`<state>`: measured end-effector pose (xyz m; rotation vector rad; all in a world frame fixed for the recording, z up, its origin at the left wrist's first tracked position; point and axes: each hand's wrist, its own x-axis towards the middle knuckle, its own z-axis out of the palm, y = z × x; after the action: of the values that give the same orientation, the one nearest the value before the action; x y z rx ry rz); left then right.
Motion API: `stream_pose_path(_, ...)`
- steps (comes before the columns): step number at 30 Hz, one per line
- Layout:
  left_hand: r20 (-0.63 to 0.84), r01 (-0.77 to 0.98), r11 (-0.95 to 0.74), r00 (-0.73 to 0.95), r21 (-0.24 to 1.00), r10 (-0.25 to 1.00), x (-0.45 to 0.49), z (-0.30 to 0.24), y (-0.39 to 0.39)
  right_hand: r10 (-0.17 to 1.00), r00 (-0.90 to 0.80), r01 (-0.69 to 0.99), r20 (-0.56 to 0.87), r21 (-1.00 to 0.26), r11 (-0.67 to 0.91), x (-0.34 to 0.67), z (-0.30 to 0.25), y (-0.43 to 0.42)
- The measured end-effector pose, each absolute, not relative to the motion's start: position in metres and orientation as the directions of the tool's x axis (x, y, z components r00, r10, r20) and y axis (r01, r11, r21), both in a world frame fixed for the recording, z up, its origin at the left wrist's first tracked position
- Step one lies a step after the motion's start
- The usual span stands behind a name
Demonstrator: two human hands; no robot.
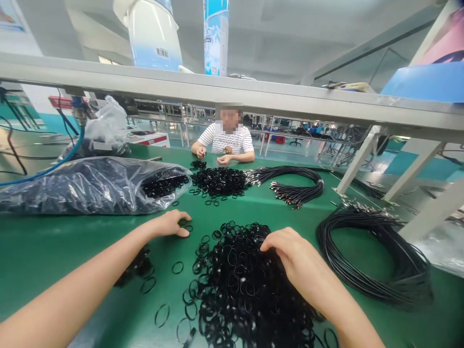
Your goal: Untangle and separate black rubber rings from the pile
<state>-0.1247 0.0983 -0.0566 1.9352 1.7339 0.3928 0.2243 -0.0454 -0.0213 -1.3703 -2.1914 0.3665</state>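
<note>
My left hand [172, 224] is over the green table, with thumb and forefinger apart around a small black ring [189, 228]. Whether the fingers touch that ring is hard to tell. My right hand [292, 253] reaches over a large pile of black rings [242, 285], its fingers curled together and pointing down at the rings. What lies between those fingertips is hidden. Several loose rings, one of them a flat black ring [177, 267], lie left of the pile. A smaller heap of rings [139, 267] is partly covered by my left forearm.
A clear plastic bag [90, 186] of black parts lies at the left. Bundled black cables [362, 261] lie at right, with another cable bundle [300, 188] behind. Across the table, a person [226, 140] handles rings by a second pile [219, 181]. A shelf [232, 94] crosses above.
</note>
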Motion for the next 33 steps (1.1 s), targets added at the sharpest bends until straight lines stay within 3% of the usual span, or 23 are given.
stream_pose_path(4,-0.175,0.870,-0.091,0.199,0.485,0.964,-0.115,-0.072,0.091,0.874,-0.330,0.750,0.357,-0.463,0.473,0.225,-0.018,-0.046)
stream_pose_path(10,-0.145,0.797,-0.211,0.348,0.565,0.926,-0.111,-0.044,0.081,0.841,-0.304,0.742,0.449,-0.442,0.504,0.230,-0.017,-0.045)
stream_pose_path(15,-0.098,0.842,-0.172,0.256,0.511,0.962,-0.140,-0.025,0.076,0.833,-0.269,0.738,0.483,-0.453,0.501,0.229,-0.017,-0.046)
stream_pose_path(26,-0.313,0.910,-0.072,0.213,0.407,0.926,-0.186,-0.029,0.018,0.832,-0.286,0.726,0.476,-0.458,0.512,0.227,-0.019,-0.050)
stream_pose_path(33,-0.227,0.864,-0.066,0.204,0.500,0.952,-0.187,-0.037,0.006,0.833,-0.267,0.731,0.484,-0.462,0.503,0.225,-0.017,-0.055)
